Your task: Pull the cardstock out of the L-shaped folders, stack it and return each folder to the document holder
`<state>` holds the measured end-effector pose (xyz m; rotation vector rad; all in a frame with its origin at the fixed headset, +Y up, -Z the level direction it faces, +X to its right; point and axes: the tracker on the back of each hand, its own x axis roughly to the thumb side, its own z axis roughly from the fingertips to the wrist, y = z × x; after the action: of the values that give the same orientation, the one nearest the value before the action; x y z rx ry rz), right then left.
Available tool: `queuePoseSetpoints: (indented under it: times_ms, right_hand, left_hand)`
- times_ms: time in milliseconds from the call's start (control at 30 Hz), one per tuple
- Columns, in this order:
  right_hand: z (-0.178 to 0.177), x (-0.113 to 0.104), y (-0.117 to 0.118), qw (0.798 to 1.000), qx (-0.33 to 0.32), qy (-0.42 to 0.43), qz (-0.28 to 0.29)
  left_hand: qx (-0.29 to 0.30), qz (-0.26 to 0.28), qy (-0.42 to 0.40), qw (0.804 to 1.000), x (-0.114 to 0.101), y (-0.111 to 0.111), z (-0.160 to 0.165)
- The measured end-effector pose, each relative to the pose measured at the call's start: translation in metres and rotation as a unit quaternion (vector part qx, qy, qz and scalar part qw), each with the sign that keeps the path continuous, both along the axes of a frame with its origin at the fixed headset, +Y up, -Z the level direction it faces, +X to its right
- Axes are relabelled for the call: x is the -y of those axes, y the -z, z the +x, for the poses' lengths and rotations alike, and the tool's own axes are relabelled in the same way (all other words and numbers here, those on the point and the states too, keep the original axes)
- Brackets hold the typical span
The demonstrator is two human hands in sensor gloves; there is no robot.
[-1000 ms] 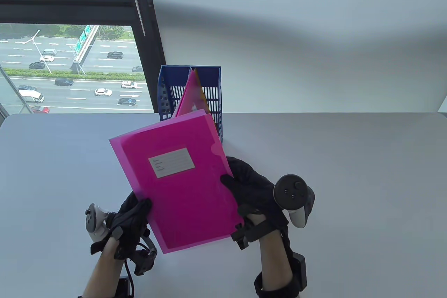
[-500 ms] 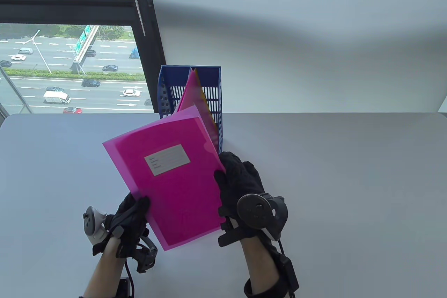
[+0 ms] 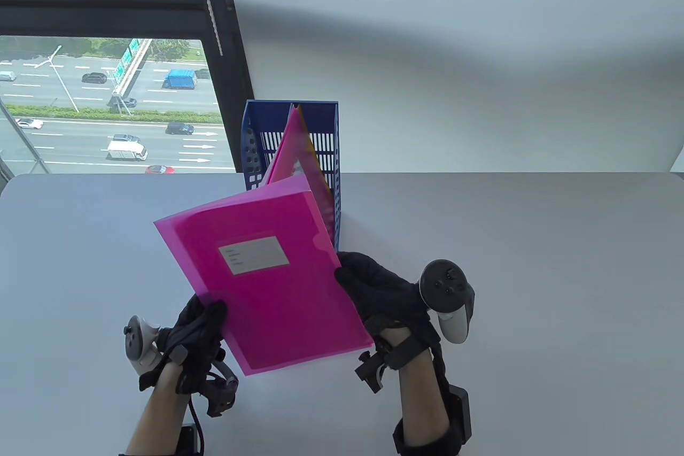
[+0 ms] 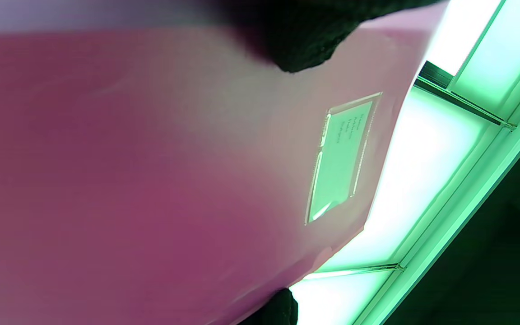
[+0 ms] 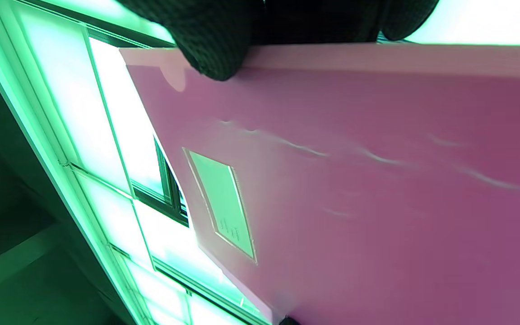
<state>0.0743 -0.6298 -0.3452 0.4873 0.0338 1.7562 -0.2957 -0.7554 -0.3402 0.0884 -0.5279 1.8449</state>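
Observation:
A magenta L-shaped folder (image 3: 267,274) with a white label (image 3: 253,254) is held up above the table, tilted toward me, cardstock showing inside it. My left hand (image 3: 200,325) pinches its lower left edge, thumb on the front. My right hand (image 3: 368,290) grips its right edge near the thumb notch. The folder fills the left wrist view (image 4: 151,171) and the right wrist view (image 5: 355,189). Behind it stands the blue document holder (image 3: 291,148) with more pink and yellow folders (image 3: 296,148) leaning inside.
The grey table (image 3: 534,290) runs to a white wall at the back. A dark window frame (image 3: 214,49) stands at the back left, overlooking a road. The document holder sits at the table's back edge, just behind the raised folder.
The folder has shifted a little left and tipped flatter. My right hand rolled over and back again, and now sits slightly lower on the right edge. The left hand barely moved.

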Motion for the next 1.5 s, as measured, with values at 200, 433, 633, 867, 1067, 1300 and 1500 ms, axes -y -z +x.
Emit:
queuePoseSetpoints:
  times_ms: [200, 433, 633, 867, 1067, 1300, 1500]
  right_hand:
    - [0.003, 0.005, 0.004, 0.994, -0.076, 0.061, -0.047]
    - [0.006, 0.005, 0.005, 0.995, -0.068, 0.053, -0.044]
    - [0.006, -0.004, 0.000, 1.000, -0.015, 0.010, -0.006]
    - [0.001, -0.020, -0.012, 0.987, 0.099, -0.085, 0.097]
    - [-0.013, -0.031, -0.023, 0.959, 0.155, -0.174, 0.161]
    - [-0.016, -0.031, -0.025, 0.946, 0.179, -0.204, 0.176]
    - [0.019, -0.038, -0.031, 0.932, 0.251, -0.179, 0.193]
  left_hand:
    - [0.039, 0.023, -0.021, 0.999, -0.001, 0.002, 0.002]
    - [0.065, 0.035, -0.028, 0.997, -0.003, 0.002, 0.004]
    - [0.060, 0.035, -0.020, 0.997, -0.003, 0.002, 0.004]
    - [0.035, 0.023, -0.017, 0.999, -0.003, 0.002, 0.004]
    - [-0.029, 0.013, 0.018, 0.999, -0.004, -0.002, -0.002]
    - [-0.049, 0.021, 0.043, 0.998, -0.007, -0.003, -0.004]
    - [-0.091, 0.012, 0.062, 0.994, -0.005, -0.004, -0.016]
